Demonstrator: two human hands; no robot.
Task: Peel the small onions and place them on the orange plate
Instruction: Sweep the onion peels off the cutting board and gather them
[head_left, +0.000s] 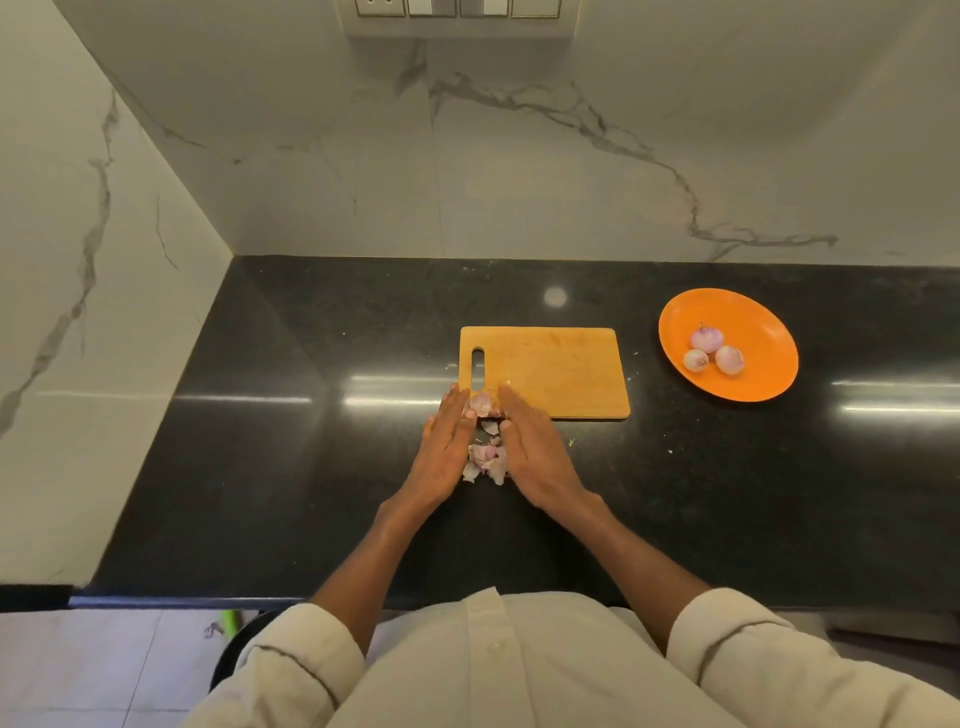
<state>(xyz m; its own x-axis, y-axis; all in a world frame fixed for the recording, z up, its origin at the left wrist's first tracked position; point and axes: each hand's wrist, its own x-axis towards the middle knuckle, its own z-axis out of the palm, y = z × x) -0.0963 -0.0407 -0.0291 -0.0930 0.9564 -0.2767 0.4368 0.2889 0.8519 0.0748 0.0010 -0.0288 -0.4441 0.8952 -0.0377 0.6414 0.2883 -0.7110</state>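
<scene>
Three peeled small onions lie together on the orange plate at the right of the black counter. A heap of pinkish onion skins lies on the counter just in front of the wooden cutting board, with one piece at the board's near left corner. My left hand and my right hand lie flat on either side of the skins, fingers straight, pressing in against the heap.
The black counter meets marble walls at the back and left. Small skin flecks dot the counter to the right of my hands. The counter's front edge runs just above my shirt.
</scene>
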